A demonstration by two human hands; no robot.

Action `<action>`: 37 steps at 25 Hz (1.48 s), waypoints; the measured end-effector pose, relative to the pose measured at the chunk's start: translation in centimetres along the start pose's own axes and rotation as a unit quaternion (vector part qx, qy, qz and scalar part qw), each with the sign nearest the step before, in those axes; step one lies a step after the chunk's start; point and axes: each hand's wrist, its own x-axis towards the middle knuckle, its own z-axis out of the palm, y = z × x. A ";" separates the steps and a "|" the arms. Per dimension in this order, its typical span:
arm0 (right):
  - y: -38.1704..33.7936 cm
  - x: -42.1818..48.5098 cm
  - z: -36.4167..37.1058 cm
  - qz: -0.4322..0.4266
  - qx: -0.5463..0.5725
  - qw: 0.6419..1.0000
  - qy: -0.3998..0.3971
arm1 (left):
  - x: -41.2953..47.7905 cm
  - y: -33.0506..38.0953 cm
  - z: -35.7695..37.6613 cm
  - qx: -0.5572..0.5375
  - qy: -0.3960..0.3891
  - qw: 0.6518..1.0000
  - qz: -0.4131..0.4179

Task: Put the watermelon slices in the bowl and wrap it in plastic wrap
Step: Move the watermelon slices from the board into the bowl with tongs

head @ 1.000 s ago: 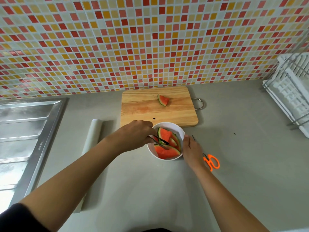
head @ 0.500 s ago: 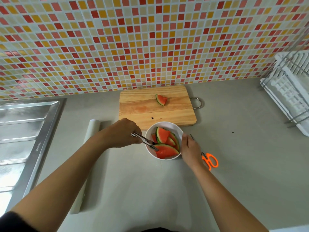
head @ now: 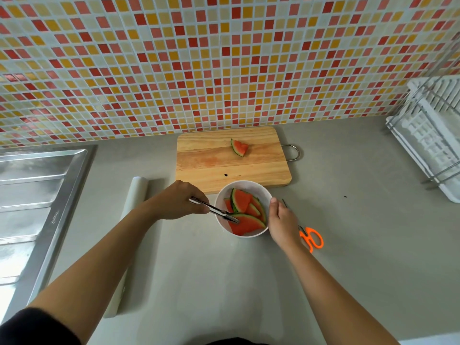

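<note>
A white bowl stands on the grey counter just in front of the wooden cutting board. Several watermelon slices lie inside it. One small slice is still on the board. My left hand grips metal tongs whose tips reach into the bowl at the front slice. My right hand holds the bowl's right rim, thumb against the edge. A roll of plastic wrap lies to the left, partly hidden under my left forearm.
Orange-handled scissors lie on the counter right of my right hand. A steel sink drainboard fills the left side. A white dish rack stands at the right edge. A tiled wall rises behind the board.
My left hand has drawn back to the left, out from over the bowl, and the tongs now show with their tips at the front slice. The right hand stays on the rim.
</note>
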 end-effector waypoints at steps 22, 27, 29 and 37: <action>0.2 -0.1 0.1 -0.012 0.024 1.000 0.008 | 0.5 0.0 -2.8 0.062 0.108 0.990 -0.061; 0.1 -0.1 0.2 -0.007 0.025 1.000 0.013 | -1.0 1.3 0.3 0.032 0.218 0.974 0.060; 0.1 -0.1 0.3 -0.007 0.024 1.000 0.016 | -0.6 1.4 1.6 0.025 0.214 0.974 0.073; -0.4 -0.3 -0.1 -0.001 0.017 1.000 0.008 | 0.4 0.4 1.5 0.008 0.220 0.975 0.020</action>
